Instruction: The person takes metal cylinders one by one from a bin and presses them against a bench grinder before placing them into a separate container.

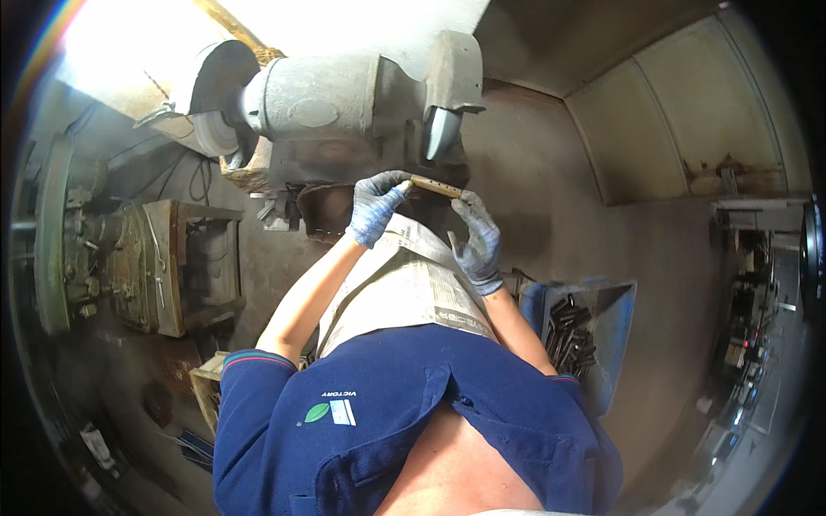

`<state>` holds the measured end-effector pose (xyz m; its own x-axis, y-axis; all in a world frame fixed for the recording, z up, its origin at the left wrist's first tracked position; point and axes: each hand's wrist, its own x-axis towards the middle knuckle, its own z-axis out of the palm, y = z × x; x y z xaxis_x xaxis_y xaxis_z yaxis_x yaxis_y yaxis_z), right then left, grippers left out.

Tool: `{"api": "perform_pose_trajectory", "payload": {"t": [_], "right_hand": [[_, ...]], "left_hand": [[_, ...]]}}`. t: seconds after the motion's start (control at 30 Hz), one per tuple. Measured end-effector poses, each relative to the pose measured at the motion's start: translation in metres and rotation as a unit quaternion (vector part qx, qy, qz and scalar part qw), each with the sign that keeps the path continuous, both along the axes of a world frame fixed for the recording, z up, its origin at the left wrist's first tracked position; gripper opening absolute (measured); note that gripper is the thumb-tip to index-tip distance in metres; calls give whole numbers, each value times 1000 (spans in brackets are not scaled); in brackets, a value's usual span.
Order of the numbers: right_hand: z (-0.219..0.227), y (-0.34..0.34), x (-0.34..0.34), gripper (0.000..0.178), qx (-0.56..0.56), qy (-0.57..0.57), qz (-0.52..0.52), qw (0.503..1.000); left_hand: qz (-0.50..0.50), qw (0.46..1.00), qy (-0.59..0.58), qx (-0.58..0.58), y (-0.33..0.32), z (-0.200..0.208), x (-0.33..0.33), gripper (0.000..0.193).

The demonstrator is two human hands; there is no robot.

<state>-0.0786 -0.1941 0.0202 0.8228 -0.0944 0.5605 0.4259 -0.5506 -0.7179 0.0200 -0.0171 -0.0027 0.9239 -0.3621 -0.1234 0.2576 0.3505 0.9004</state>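
Observation:
My left hand [376, 209], in a blue and grey work glove, pinches the left end of a narrow brass-coloured metal bar [436, 186] with a row of small dark holes. The bar lies nearly level, tipped slightly down to the right. At its right end, the fingertips of my gloved right hand [477, 245] touch it, while the thumb stands apart. Just beyond the bar is a grey bench grinder [318, 96]. Its right wheel guard [456, 69] hangs above my hands, and a pale wheel [213, 133] shows at its left end.
Newspaper-like sheets [404, 288] cover my lap. To my right, a blue bin [615, 322] contains several dark metal parts [570, 331]. On the left stands a greenish, worn machine [133, 267]. A metal-sided cabinet or panel [680, 112] rises at the far right.

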Motion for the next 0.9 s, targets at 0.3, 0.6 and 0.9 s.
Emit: {"api": "perform_pose_trajectory", "payload": {"t": [0.3, 0.6, 0.9], "right_hand": [[40, -9, -86, 51, -136, -2, -132, 982], [34, -81, -244, 44, -116, 203, -381, 895], [-8, -88, -201, 29, 146, 218, -245, 933]], "left_hand": [[-170, 985, -13, -13, -33, 18, -30, 17], [-70, 995, 29, 57, 18, -26, -34, 16], [174, 953, 59, 241, 156, -46, -81, 13]]}}
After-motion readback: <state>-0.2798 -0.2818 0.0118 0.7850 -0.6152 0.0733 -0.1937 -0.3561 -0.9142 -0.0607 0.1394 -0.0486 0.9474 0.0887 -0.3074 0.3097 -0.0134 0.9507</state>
